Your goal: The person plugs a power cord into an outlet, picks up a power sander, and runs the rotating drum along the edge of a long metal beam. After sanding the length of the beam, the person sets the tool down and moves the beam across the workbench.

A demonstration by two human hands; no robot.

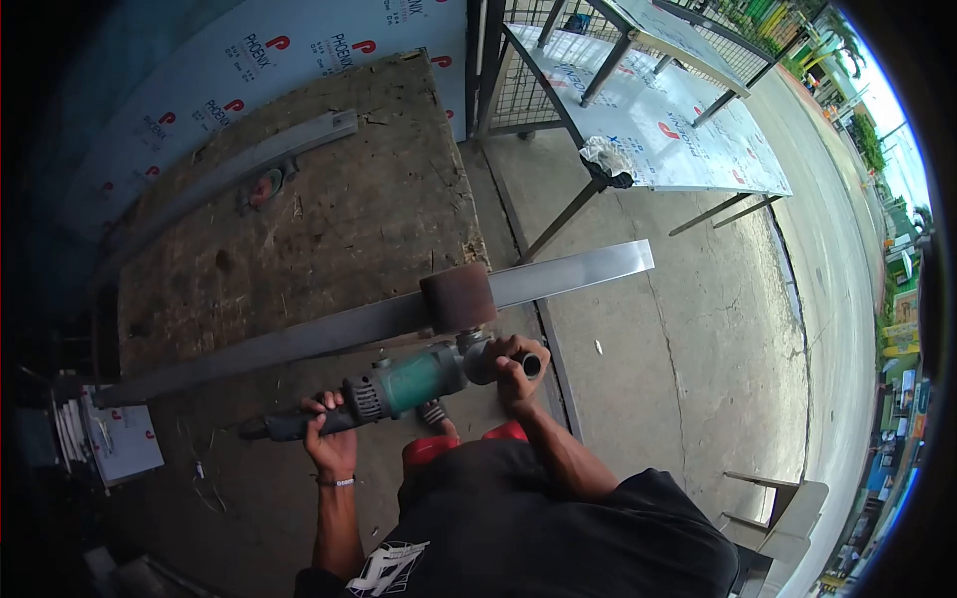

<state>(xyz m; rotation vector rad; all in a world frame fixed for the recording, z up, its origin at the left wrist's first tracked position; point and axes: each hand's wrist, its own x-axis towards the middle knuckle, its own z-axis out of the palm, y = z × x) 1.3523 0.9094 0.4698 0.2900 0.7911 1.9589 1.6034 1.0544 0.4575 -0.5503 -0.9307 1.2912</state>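
Note:
A green and black power tool [414, 381] is held in both hands in front of the body. My left hand [327, 429] is closed round its black rear handle. Round the front grip near the tool's head, my right hand [517, 371] is closed too. The tool's brown cylindrical wheel [458, 298] lies over a long metal bar [568, 275], apparently touching it. The bar runs along the near edge of the wooden table [329, 214] and sticks out past its right corner. The wheel hides part of the bar.
Another metal bar [239, 164] and a small red disc tool [265, 187] lie on the wooden table. A metal table [688, 149] with a crumpled bag [606, 159] at its corner stands at the upper right. Metal furniture [788, 518] stands at the lower right.

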